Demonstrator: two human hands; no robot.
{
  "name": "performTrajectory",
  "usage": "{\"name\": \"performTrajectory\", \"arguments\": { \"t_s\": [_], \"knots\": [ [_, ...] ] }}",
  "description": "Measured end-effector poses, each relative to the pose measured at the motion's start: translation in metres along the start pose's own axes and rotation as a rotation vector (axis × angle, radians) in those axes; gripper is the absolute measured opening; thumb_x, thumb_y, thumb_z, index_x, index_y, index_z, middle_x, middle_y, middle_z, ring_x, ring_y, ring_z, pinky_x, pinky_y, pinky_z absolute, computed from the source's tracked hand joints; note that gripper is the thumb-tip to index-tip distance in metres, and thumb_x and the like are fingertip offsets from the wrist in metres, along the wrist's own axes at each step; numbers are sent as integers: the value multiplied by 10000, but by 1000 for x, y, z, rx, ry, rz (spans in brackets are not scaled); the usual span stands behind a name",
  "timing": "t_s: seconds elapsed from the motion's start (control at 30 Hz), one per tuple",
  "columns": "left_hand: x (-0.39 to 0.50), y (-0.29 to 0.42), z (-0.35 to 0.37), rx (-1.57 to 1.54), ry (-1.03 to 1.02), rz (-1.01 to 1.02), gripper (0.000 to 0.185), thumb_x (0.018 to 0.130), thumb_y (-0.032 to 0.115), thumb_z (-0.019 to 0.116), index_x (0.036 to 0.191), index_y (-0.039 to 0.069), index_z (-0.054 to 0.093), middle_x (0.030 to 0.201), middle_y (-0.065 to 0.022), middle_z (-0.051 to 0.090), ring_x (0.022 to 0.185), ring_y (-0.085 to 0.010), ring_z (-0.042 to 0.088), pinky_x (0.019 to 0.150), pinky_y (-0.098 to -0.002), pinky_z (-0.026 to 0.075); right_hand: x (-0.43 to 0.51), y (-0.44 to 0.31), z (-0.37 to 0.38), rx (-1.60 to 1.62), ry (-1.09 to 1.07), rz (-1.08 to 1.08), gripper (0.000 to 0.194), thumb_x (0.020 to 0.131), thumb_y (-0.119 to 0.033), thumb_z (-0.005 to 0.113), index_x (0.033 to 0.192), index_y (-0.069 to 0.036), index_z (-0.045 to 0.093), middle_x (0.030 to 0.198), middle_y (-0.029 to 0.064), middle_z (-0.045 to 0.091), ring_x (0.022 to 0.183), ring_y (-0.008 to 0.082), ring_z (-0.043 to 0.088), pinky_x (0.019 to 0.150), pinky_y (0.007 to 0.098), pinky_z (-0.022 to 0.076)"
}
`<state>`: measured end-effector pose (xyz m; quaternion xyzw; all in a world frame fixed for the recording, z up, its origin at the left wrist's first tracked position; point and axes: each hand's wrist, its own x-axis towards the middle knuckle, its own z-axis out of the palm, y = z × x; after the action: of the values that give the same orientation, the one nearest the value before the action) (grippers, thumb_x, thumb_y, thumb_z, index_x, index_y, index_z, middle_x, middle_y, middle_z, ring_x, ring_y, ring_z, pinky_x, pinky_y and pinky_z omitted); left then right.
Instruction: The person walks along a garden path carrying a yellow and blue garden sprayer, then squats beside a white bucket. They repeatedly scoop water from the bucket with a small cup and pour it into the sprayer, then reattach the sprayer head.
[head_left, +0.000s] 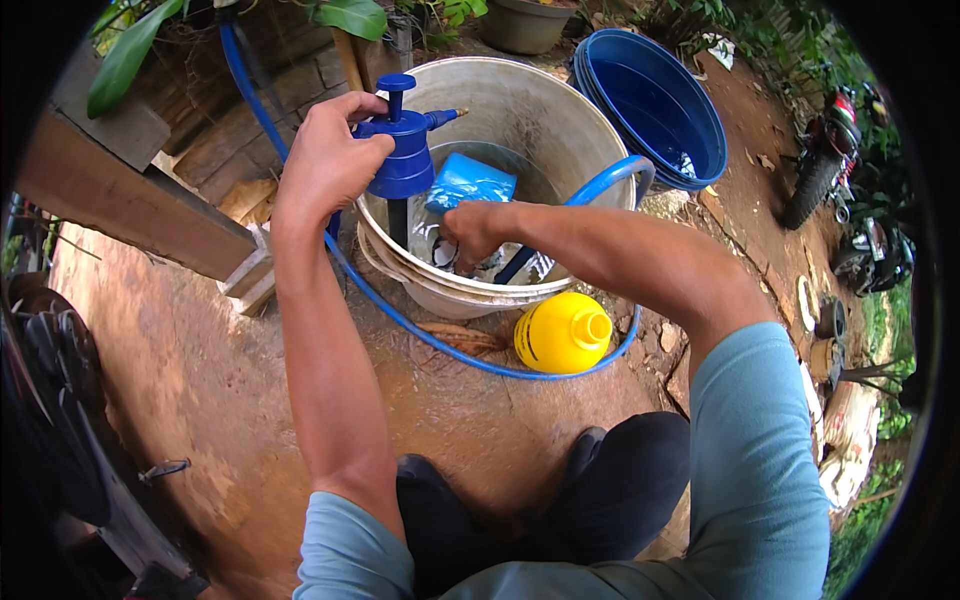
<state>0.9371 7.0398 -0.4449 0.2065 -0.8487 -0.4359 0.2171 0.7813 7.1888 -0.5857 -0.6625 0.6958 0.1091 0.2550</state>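
Observation:
My left hand (330, 150) grips the blue pump head of a pressure sprayer (405, 154), held upright over the near left part of a big whitish plastic bucket (525, 90). Its dark tube points down into the bucket, and its brass-tipped nozzle faces right. My right hand (476, 232) reaches down to the water in the bucket. By its fingers lies a small white and dark object (444, 253); whether they hold it is unclear. A light-blue plastic dipper (472, 180) sits just behind that hand. On the ground, beside the bucket's near side, stands the yellow sprayer bottle (564, 334), its neck uncovered.
A blue hose (450, 349) loops around the bottle, and a blue hose section (611, 176) arches over the bucket's right rim. Behind stands a blue bucket (652, 105) holding water. A post (142, 202) slants at left; a motorcycle (821, 157) is at far right.

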Motion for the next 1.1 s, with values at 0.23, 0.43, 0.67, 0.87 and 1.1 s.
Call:
{"name": "performTrajectory", "arguments": {
  "t_s": [0.23, 0.43, 0.67, 0.87, 1.1],
  "knots": [
    [-3, 6, -9, 143, -9, 108, 473, 822, 48, 792, 1274, -65, 706, 1208, -182, 764, 1142, -228, 711, 1018, -357, 530, -17, -5, -38, 183, 106, 33, 423, 732, -388, 937, 882, -21, 791, 856, 151, 791, 858, 323, 761, 784, 445, 582],
    [-17, 34, -19, 165, 96, 126, 491, 791, 230, 899, 1185, -25, 757, 1105, -253, 783, 1000, -328, 783, 893, -415, 584, -82, -16, -73, 223, 395, 77, 399, 717, -352, 935, 846, -11, 772, 884, 195, 776, 892, 377, 752, 818, 453, 577],
    [-24, 67, 22, 374, -102, -86, 435, 895, 398, 802, 873, -36, 792, 773, -198, 758, 761, -321, 775, 788, -438, 600, -147, -39, -84, 594, 844, 287, 447, 730, -356, 949, 714, -6, 671, 648, 147, 683, 630, 231, 682, 634, 414, 537],
    [-18, 81, 60, 75, -173, -45, 318, 934, 208, 619, 929, -63, 786, 732, -185, 756, 690, -262, 773, 705, -396, 595, -172, -48, -78, 614, 1142, 173, 644, 743, -211, 978, 1229, 9, 620, 1029, 161, 744, 802, 145, 698, 720, 321, 567],
    [-47, 135, 45, -302, -291, 210, 297, 1059, 259, 638, 1073, -4, 775, 826, -37, 762, 622, -76, 677, 566, -237, 502, -240, -56, -97, 1169, 775, -263, 550, 830, -36, 886, 1328, 4, 655, 1173, 90, 772, 1064, 156, 752, 990, 310, 601]
  ]
}}
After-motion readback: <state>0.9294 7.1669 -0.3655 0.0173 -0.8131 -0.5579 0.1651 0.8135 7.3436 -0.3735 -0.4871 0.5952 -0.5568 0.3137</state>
